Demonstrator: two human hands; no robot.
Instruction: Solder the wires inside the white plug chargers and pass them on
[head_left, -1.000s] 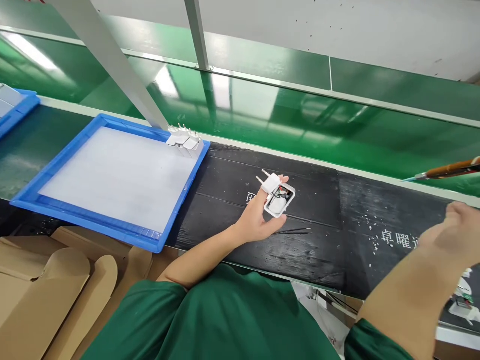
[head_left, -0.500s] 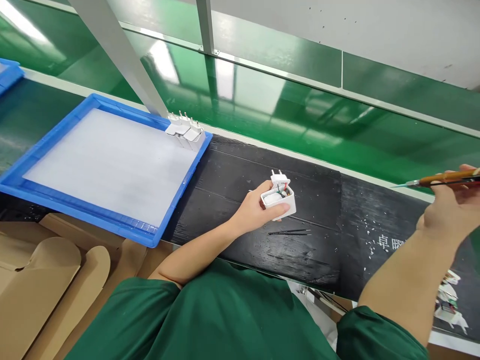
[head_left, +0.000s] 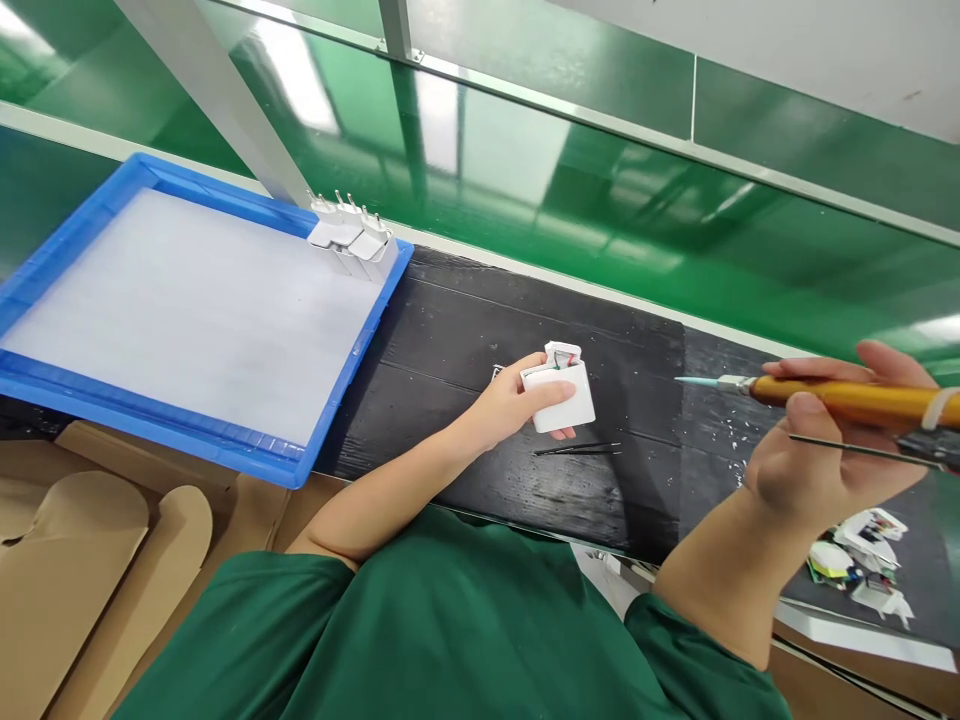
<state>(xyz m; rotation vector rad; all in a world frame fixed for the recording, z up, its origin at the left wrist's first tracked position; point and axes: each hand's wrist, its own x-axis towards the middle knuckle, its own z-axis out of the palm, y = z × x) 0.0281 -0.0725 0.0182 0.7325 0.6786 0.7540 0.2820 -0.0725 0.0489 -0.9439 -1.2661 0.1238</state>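
Observation:
My left hand (head_left: 517, 405) is closed around a white plug adapter housing (head_left: 559, 400), thumb across its front wall. The adapter's small cap (head_left: 562, 353) stands raised at the far edge, and red and dark wires show under it. Over the right part of the bench, my right hand (head_left: 832, 440) grips an amber pen-shaped tool (head_left: 840, 395) with a pale blue tapered tip and a thin dark rod alongside. The tip points left toward the adapter, well apart from it. Black tweezers (head_left: 577, 449) lie on the dark mat just below my left hand.
At left, a blue tray (head_left: 356, 350) lined with a white sheet holds several white plug adapters (head_left: 352, 240) in its far right corner. Opened adapter parts (head_left: 862, 560) lie at the right. Cardboard (head_left: 67, 560) stands at lower left. A metal post (head_left: 217, 100) rises behind the tray.
My right hand has brought the amber tool leftward, closer to the adapter. My left hand has tilted the adapter so its front wall faces me more. The whole view has shifted slightly.

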